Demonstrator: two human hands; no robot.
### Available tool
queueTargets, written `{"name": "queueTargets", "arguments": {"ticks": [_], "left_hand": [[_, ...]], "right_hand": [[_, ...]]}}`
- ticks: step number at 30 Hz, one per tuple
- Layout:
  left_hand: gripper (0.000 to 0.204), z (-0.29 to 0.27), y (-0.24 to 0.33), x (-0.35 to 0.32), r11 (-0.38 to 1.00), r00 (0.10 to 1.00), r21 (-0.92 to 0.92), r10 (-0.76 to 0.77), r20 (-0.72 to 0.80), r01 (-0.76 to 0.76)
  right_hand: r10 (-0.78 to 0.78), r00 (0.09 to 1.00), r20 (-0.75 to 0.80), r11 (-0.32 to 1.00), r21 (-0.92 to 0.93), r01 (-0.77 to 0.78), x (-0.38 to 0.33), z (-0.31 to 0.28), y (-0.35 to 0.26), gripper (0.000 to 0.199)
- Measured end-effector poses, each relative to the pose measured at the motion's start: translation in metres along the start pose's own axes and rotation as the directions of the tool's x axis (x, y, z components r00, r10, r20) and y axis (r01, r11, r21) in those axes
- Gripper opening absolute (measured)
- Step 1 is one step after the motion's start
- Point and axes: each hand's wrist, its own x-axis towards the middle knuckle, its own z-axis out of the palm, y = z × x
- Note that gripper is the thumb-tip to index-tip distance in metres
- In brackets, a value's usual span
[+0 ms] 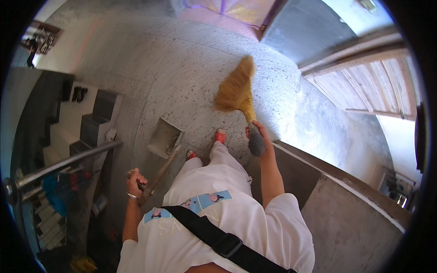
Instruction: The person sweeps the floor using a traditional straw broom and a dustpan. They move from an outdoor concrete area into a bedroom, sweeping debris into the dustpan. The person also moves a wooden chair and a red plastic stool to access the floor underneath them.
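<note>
My right hand (257, 133) is closed round the grey lower end of a short straw broom (236, 88). Its yellow bristles fan out over the speckled floor (182, 68), ahead of my feet. At my left side, my left hand (136, 180) is wrapped round the wooden handle of a dustpan (165, 138). The pan's scoop lies low, near the floor, just left of my red shoes (220, 135). Whether anything lies in the scoop is too dim to tell.
A metal handrail (68, 164) and a stairway with dark and pale steps (86, 109) lie on my left. To the right stands a low wall (346, 214) with a ledge. Wooden slatted panels (373, 82) lean at the far right. Purple sheeting (232, 9) hangs at the far end.
</note>
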Motion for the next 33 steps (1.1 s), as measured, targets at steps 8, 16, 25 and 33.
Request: {"name": "queueTargets", "arguments": {"ticks": [8,16,25,33], "left_hand": [[0.026,0.097,0.039,0.027,0.991,0.989,0.115,0.052,0.136,-0.067],[0.029,0.184,0.07,0.087,0.964,0.965,0.256,0.002,0.263,-0.071],[0.02,0.307,0.102,0.183,0.929,0.936,0.368,-0.102,0.337,-0.031],[0.019,0.406,0.125,0.226,0.885,0.912,0.459,-0.245,0.327,0.073]], "right_hand": [[-0.197,0.98,-0.016,0.963,0.186,0.197,0.011,-0.063,-0.062,0.035],[-0.095,0.977,0.191,0.97,0.238,0.048,0.018,-0.002,-0.1,0.035],[-0.331,0.896,0.296,0.923,0.298,0.242,0.035,0.011,-0.188,0.031],[-0.34,0.94,-0.035,0.782,0.545,0.304,0.045,-0.01,-0.207,0.032]]}}
